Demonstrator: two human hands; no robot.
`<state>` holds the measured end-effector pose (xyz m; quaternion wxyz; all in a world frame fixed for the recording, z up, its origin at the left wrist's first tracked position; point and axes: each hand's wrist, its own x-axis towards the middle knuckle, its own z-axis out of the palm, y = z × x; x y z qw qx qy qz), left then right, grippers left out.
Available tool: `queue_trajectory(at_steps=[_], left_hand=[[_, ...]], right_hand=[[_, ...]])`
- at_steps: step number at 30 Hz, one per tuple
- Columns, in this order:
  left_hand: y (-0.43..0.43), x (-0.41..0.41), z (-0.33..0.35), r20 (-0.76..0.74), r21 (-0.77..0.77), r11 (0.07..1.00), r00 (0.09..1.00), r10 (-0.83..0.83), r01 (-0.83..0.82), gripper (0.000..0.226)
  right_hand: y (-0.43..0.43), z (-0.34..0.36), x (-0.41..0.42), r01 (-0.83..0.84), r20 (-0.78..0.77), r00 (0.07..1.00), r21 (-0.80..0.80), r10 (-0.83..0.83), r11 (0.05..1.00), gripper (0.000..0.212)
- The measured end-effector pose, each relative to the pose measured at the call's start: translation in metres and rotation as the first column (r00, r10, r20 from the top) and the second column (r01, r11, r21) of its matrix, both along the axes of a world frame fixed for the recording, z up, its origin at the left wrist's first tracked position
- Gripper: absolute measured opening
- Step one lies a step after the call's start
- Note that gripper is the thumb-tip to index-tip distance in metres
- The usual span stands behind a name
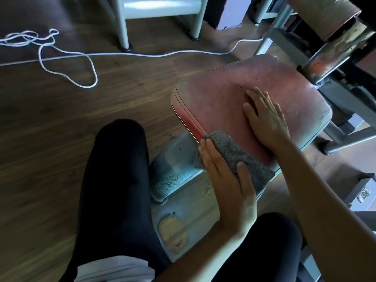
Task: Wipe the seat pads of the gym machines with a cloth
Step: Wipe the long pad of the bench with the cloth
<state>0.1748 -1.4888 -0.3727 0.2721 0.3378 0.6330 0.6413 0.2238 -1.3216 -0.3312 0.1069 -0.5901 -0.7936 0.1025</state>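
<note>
Left hand [223,180], fingers straight, is pressed on grey cloth [232,151] at near edge of red seat pad [213,94], likely steadied by flat right hand [266,119].

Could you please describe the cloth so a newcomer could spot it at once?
Find the worn red seat pad on the grey machine frame. At its near edge, the left hand presses a cloth against the pad. It is speckled dark grey and coarse-looking, unlike the smooth red pad and the bare right hand lying flat beside it.
</note>
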Motion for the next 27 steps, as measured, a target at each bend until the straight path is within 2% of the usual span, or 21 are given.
queue_trajectory(at_steps=[5, 13, 19, 27], left_hand=[[0.013, -0.014, 0.0, 0.053, 0.009, 1.0, 0.999, -0.001, 0.0, 0.073], [0.045, -0.043, 0.006, 0.117, -0.024, 0.996, 0.989, 0.091, -0.089, 0.073], [0.025, -0.014, 0.009, 0.121, -0.016, 0.992, 0.984, 0.128, -0.127, 0.067], [-0.007, 0.021, 0.004, 0.048, 0.015, 0.998, 0.997, 0.061, -0.062, 0.068]], right_hand=[[0.0, 0.0, -0.001, 0.002, 0.0, 1.0, 0.001, -0.002, 1.0, 0.051], [0.0, 0.001, 0.0, 0.005, -0.008, 1.0, -0.005, -0.005, 1.0, 0.051], [0.0, 0.001, 0.002, -0.004, -0.02, 1.0, -0.002, 0.004, 1.0, 0.051], [0.0, 0.0, 0.004, -0.018, -0.017, 1.0, -0.003, 0.018, 1.0, 0.051]])
